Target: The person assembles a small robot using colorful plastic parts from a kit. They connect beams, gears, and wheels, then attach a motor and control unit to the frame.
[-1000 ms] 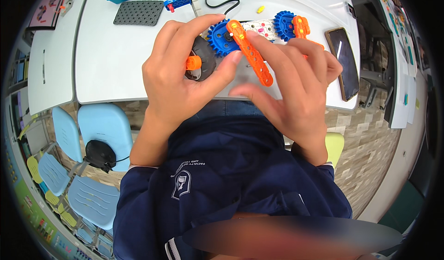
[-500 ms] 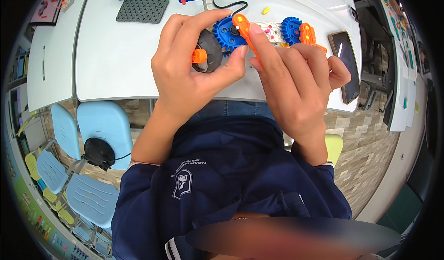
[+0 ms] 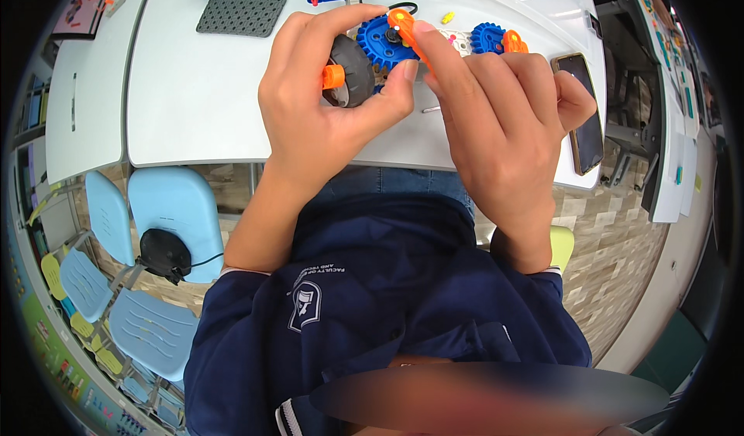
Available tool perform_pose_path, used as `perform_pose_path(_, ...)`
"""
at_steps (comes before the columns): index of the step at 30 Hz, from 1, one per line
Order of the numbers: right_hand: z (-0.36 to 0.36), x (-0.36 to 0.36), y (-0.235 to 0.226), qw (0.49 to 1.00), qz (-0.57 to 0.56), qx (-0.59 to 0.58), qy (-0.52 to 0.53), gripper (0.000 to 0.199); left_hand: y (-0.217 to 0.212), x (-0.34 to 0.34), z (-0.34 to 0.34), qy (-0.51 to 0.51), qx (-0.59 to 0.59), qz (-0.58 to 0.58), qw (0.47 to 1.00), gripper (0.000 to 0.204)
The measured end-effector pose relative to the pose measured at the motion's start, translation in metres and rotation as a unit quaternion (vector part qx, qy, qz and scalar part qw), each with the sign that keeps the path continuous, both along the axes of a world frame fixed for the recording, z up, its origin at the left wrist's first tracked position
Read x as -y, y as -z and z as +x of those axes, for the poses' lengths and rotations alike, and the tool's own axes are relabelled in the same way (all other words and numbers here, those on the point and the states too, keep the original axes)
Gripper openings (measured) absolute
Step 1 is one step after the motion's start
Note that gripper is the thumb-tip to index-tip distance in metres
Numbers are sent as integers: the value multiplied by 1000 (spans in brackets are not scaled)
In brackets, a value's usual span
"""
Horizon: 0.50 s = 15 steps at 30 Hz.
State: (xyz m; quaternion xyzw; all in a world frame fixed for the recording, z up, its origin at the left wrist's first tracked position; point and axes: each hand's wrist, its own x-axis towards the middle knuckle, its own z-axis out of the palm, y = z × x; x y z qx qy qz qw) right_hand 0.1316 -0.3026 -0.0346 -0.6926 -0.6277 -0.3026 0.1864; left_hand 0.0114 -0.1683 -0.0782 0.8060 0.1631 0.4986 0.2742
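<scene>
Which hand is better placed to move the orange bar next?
Probably the right hand: its fingers are on the orange bar, near the top end. The left hand curves around the wheel and the gear beside it, so it seems better placed for steadying.

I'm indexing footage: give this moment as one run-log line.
left hand: grips blue gear | right hand: pinches orange beam | dark wheel: beside gear | phone: on table

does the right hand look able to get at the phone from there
Probably yes: the phone lies on the table close beside the right hand, with nothing visible blocking it. The hand would likely need to let go of the orange beam first.
</scene>
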Motion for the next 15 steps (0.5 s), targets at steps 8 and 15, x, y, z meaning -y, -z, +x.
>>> perform_pose_path(8,-1,-6,-6,999,-29,-3,16,46,-2,-1,2,-6,-6,-33,999,41)
perform_pose_path(15,2,-12,-13,999,-49,8,-1,47,-2,-1,4,-7,6,-57,998,40)
